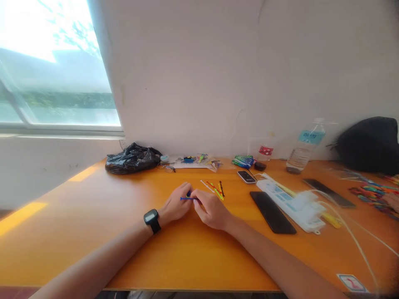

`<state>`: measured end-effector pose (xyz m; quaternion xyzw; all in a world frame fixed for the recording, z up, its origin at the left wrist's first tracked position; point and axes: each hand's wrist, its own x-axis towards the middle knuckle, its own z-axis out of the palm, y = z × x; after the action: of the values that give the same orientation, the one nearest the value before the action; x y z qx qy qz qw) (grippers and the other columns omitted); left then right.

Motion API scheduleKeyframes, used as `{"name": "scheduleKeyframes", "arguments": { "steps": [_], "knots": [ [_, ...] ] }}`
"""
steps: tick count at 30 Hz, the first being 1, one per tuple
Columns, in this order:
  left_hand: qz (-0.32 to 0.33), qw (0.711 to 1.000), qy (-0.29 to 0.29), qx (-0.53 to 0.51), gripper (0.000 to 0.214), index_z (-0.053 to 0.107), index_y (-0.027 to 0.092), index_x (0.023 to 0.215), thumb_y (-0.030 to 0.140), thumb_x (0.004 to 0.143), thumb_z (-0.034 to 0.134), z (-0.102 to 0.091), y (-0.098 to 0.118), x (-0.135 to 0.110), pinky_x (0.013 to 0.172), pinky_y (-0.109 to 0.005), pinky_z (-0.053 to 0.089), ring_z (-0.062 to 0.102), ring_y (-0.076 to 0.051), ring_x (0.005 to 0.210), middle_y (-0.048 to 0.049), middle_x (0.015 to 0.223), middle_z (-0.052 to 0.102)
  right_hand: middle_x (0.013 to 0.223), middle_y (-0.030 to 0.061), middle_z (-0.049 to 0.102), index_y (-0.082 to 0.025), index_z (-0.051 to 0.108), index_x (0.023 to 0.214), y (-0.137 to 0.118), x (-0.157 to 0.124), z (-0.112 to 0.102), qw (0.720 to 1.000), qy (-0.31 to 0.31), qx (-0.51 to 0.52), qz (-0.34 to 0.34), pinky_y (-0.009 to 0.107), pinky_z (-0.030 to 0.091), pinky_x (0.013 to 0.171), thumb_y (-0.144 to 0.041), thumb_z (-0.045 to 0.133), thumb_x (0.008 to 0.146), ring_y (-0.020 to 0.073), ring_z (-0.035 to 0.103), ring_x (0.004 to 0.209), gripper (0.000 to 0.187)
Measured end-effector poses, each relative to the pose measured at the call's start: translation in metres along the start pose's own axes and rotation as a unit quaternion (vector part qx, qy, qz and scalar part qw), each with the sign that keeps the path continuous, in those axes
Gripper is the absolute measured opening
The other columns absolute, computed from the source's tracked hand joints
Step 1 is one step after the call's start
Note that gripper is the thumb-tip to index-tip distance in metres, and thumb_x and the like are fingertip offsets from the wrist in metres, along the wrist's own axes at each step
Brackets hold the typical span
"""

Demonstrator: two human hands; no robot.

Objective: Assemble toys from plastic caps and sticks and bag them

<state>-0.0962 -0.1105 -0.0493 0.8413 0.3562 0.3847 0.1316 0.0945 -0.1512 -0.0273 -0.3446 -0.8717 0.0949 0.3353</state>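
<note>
Both my hands rest together on the orange table [93, 216]. My left hand [176, 204], with a black watch [152, 219] on its wrist, is closed in a pinch on a thin blue stick [187, 198]. My right hand [211, 209] is closed too, its fingertips pinching the same blue stick at its right end. A small dark blue piece [188, 193] shows between the fingers; I cannot make out what it is. A small pile of coloured sticks [215, 188] lies just beyond my right hand.
A black plastic bag [132, 158] lies against the wall. Two phones [272, 211] [246, 176], a white power strip [294, 205] with cables, a water bottle [304, 150], a black bag [370, 143] and more coloured sticks [372, 192] fill the right side. Another person's hand [393, 202] shows at far right.
</note>
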Motion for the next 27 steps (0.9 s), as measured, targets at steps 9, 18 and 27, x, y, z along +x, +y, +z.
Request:
{"name": "scheduleKeyframes", "arguments": {
  "steps": [9, 18, 27],
  "knots": [
    [-0.022, 0.989, -0.039, 0.140, 0.020, 0.043, 0.023, 0.074, 0.024, 0.073, 0.062, -0.012, 0.002, 0.001, 0.058, -0.030, 0.024, 0.046, -0.018, 0.062, 0.0000, 0.071, 0.054, 0.086, 0.0038, 0.065, -0.023, 0.059, 0.089, -0.014, -0.001, 0.003, 0.982, -0.043, -0.142, -0.117, 0.031, 0.038, 0.070, -0.030, 0.043, 0.105, 0.0184, 0.058, 0.077, 0.023],
    [-0.066, 0.981, 0.009, 0.181, 0.023, 0.042, 0.023, 0.071, 0.022, 0.073, 0.064, -0.009, 0.008, 0.000, 0.059, -0.030, 0.023, 0.051, -0.020, 0.065, -0.0014, 0.071, 0.059, 0.080, 0.0030, 0.065, -0.023, 0.060, 0.085, -0.010, 0.002, -0.001, 0.987, 0.022, -0.157, -0.039, 0.031, 0.037, 0.068, -0.028, 0.045, 0.103, 0.0179, 0.058, 0.074, 0.024],
    [-0.056, 0.988, 0.054, 0.137, 0.026, 0.040, 0.023, 0.074, 0.028, 0.080, 0.065, -0.006, 0.009, 0.001, 0.061, -0.030, 0.029, 0.047, -0.019, 0.068, -0.0006, 0.075, 0.056, 0.084, 0.0033, 0.068, -0.023, 0.061, 0.088, 0.003, 0.004, -0.004, 0.987, 0.074, -0.134, 0.045, 0.030, 0.039, 0.068, -0.028, 0.049, 0.102, 0.0182, 0.062, 0.077, 0.019]
  ]
}}
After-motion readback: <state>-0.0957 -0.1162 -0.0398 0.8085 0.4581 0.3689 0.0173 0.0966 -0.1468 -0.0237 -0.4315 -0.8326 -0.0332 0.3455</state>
